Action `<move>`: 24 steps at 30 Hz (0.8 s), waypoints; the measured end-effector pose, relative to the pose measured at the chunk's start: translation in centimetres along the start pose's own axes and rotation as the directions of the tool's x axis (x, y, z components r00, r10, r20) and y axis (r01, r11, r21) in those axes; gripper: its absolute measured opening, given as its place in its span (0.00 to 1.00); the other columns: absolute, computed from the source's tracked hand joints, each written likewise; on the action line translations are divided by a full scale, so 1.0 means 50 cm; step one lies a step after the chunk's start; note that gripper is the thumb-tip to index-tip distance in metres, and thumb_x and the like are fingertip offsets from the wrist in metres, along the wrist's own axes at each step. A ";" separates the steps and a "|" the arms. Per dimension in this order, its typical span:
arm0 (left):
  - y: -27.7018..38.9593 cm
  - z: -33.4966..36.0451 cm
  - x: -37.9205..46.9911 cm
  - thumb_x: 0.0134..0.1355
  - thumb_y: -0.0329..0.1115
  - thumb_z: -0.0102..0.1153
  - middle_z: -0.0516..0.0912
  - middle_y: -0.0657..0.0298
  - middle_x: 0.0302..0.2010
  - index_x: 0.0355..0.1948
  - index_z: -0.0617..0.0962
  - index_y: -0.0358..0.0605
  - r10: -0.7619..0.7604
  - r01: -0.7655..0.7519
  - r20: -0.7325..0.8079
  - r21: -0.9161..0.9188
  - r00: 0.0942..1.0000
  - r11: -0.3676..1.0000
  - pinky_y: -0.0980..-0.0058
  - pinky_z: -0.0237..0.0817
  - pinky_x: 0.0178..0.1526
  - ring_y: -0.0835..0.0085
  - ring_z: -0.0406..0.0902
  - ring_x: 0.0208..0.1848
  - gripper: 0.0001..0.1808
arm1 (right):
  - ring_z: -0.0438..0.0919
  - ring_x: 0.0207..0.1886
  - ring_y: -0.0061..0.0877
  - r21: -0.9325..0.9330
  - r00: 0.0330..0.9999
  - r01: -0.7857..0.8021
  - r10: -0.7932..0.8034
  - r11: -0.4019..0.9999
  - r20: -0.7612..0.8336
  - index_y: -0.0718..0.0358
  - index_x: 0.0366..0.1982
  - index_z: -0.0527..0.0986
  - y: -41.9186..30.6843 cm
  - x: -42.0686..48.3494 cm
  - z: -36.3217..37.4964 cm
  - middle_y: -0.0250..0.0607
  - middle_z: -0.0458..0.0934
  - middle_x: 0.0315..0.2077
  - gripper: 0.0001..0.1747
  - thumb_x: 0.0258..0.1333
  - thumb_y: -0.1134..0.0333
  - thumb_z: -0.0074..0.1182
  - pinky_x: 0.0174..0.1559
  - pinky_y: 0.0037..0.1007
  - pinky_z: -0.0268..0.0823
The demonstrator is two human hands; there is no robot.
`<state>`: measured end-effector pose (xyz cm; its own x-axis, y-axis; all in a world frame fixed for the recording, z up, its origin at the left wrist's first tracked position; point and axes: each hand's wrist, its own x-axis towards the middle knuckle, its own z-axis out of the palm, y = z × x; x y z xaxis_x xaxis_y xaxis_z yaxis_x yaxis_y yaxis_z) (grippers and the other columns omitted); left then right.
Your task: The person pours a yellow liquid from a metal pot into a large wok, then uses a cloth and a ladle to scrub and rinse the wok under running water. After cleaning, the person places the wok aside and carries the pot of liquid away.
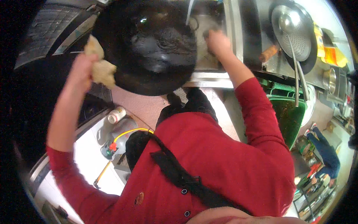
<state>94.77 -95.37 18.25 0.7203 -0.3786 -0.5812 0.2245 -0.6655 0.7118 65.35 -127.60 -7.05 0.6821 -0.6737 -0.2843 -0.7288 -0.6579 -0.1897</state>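
A large dark wok [156, 75] is tilted in front of me, its inside shiny and wet-looking. My left hand [93, 63] grips a folded, pale yellowish cloth [104, 73] against the wok's left rim. On the other side, my right hand [220, 43] is closed around a dark object [207, 34], over a metal basin [202, 61] beside the wok. Motion blur and the fingers hide what that object is. A thin pale stream or spout [190, 11] shows above the basin, near the wok's right rim.
On the right-hand steel counter lie a perforated strainer [300, 42], a ladle [286, 23] and a wooden handle [269, 53]. Below stands a green bin [288, 114]. A gas cylinder [123, 131] with a yellow hose [130, 130] is at lower left. Another person [325, 148] is at far right.
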 end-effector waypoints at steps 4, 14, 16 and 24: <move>0.204 -0.079 -0.046 0.60 0.32 0.51 0.78 0.60 0.47 0.59 0.71 0.40 0.252 -0.254 0.049 0.328 0.966 0.910 0.70 0.72 0.46 0.72 0.77 0.43 0.25 | 0.81 0.49 0.49 -0.043 0.982 0.012 -0.004 0.999 0.191 0.58 0.51 0.74 -0.009 -0.022 0.078 0.56 0.74 0.52 0.18 0.59 0.63 0.51 0.48 0.45 0.76; 0.194 -0.201 -0.134 0.57 0.32 0.48 0.78 0.59 0.52 0.64 0.71 0.38 0.330 -0.193 -0.167 0.543 0.929 0.817 0.70 0.69 0.53 0.69 0.76 0.48 0.31 | 0.84 0.44 0.39 -0.120 0.951 -0.147 0.107 0.982 -0.288 0.65 0.39 0.81 0.111 0.457 0.041 0.49 0.84 0.42 0.17 0.63 0.61 0.47 0.45 0.39 0.77; 0.075 -0.235 -0.117 0.58 0.33 0.49 0.78 0.58 0.53 0.64 0.71 0.38 0.293 -0.126 -0.287 0.484 0.912 0.866 0.70 0.68 0.55 0.68 0.76 0.49 0.30 | 0.84 0.46 0.36 -0.155 0.956 -0.209 0.168 0.966 -0.242 0.64 0.42 0.82 0.147 0.512 0.015 0.48 0.83 0.45 0.18 0.66 0.62 0.45 0.47 0.37 0.77; -0.472 -0.255 -0.138 0.56 0.31 0.52 0.78 0.59 0.47 0.57 0.72 0.40 -0.177 0.009 -0.398 -0.389 0.900 0.921 0.65 0.74 0.49 0.64 0.78 0.48 0.25 | 0.83 0.26 0.30 0.824 0.957 -0.175 0.291 0.539 0.012 0.67 0.42 0.75 0.220 0.556 -0.102 0.44 0.82 0.30 0.17 0.68 0.59 0.45 0.23 0.33 0.75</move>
<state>92.87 -68.87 10.48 0.8696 0.0327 -0.4926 0.4691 -0.3660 0.8037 76.57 -155.28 -12.25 0.4394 -0.8319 -0.3389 -0.5607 0.0407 -0.8270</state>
